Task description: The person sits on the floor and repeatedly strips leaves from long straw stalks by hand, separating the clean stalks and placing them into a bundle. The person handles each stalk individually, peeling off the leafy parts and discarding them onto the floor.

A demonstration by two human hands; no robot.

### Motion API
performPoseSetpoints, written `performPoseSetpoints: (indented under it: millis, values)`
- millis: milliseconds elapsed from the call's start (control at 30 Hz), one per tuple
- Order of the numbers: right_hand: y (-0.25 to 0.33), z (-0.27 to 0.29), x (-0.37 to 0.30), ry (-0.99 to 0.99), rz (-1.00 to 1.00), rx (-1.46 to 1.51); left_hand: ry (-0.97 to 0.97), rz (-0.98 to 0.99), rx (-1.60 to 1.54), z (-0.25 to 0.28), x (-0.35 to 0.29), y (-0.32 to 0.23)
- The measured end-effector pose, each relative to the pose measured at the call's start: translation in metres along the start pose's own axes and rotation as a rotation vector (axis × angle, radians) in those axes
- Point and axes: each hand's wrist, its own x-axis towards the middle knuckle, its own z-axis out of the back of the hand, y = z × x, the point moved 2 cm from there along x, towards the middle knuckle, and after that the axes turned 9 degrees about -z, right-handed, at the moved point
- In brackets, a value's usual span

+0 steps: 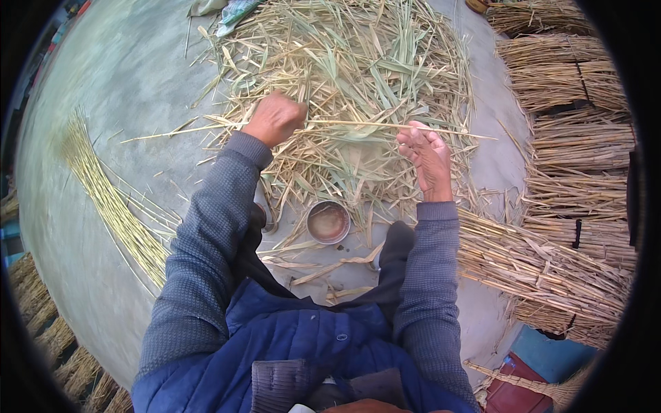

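A long, thin dry reed stalk [351,123] runs crosswise in front of me, its ends reaching out past both hands. My left hand [275,118] is closed in a fist around it, knuckles up. With palm turned upward, my right hand [427,160] pinches the stalk between thumb and fingers. Beneath both hands spreads a heap of stripped reed leaves and husks [358,62], some green, mostly straw-coloured. Whether the left fist also holds something small is hidden.
A round metal bowl [344,236] sits between my feet. Slender yellow-green stalks [120,199] lie at left on the grey floor [76,261]. Unstripped reeds [537,265] lie by my right arm, before tied bundles [561,72] stacked along the right. More bundles [76,368] are at lower left.
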Motion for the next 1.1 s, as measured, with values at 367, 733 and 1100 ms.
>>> performPoseSetpoints:
  millis: [367,733,1100]
  values:
    - [0.008,-0.027,-0.021,-0.13,0.121,0.068,-0.13,0.078,-0.598,0.019,0.033,-0.037]
    - [0.003,-0.044,-0.031,-0.039,0.123,0.04,-0.173,0.136,-0.861,-0.001,0.062,-0.081]
    - [0.002,-0.05,-0.036,-0.013,0.086,0.007,-0.161,0.414,-1.166,-0.009,0.063,-0.084]
